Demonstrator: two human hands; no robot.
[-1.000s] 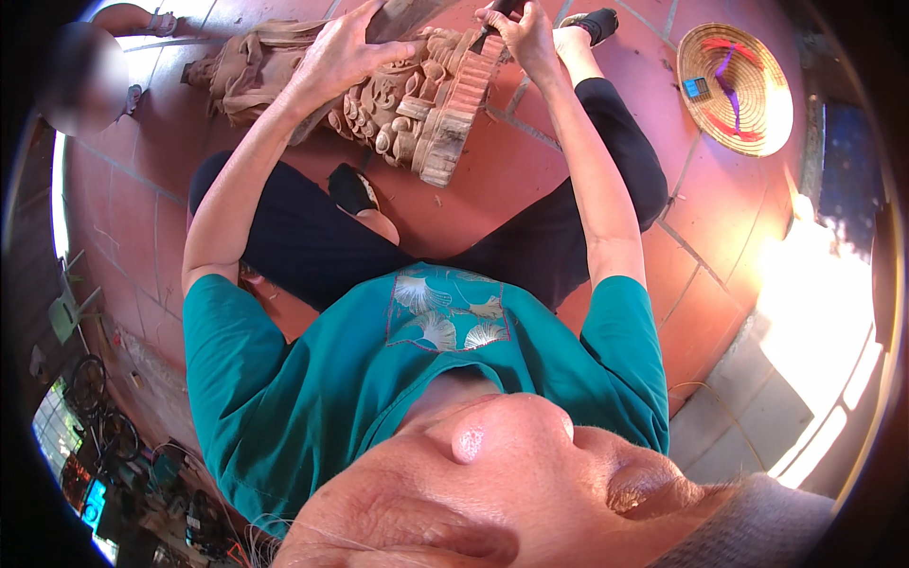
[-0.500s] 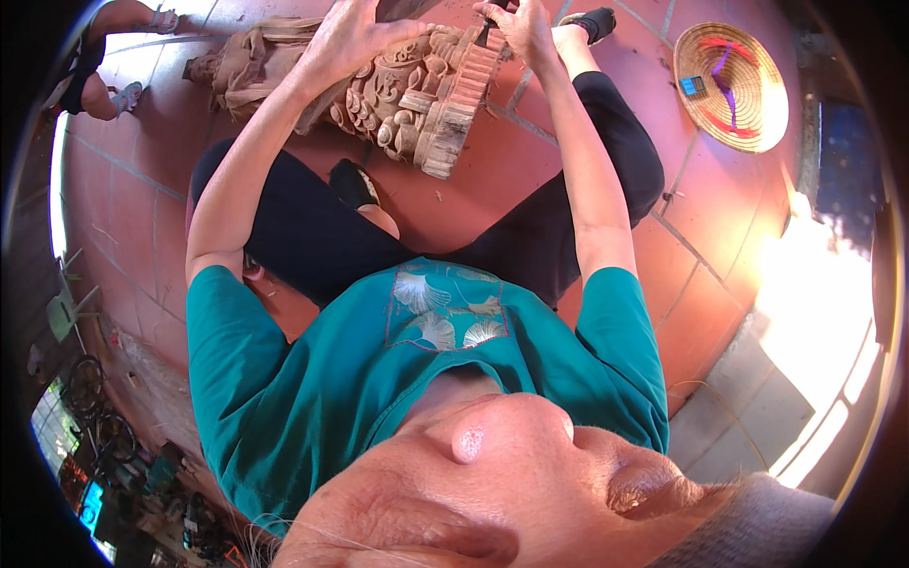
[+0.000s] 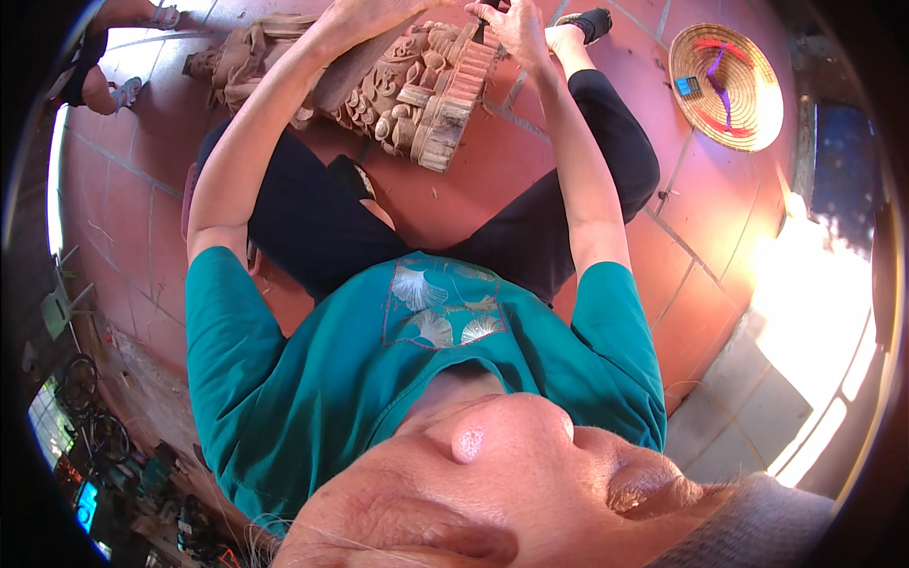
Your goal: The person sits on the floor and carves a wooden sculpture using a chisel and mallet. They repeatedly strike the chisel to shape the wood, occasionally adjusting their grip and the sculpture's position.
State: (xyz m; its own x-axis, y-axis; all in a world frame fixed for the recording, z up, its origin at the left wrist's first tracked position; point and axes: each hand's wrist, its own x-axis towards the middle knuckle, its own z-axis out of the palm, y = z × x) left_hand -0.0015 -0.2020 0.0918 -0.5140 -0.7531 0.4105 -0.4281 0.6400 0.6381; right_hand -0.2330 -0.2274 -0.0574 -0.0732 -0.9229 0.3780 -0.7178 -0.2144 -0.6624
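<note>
A carved wooden figure [image 3: 402, 99] lies on its side between and beyond my legs, its ridged base to the right. Over its far side, my right hand [image 3: 519, 33] is closed around a slim dark-handled tool [image 3: 481, 21], whose working end I cannot make out. My left hand [image 3: 374, 17] reaches across above the carving toward the right hand. The picture's upper edge cuts off its fingers, so their grip is hidden.
On the tiled floor [image 3: 686, 241] at the far right lies a woven conical hat [image 3: 757, 104], inner side up, with a purple strap and a small blue item. Another person's legs and feet [image 3: 123, 93] are at the far left. Assorted clutter [image 3: 99, 435] stands at the lower left.
My left hand has moved up and right, off the middle of the carving toward my right hand. The right hand has shifted slightly left, and less of the dark tool shows.
</note>
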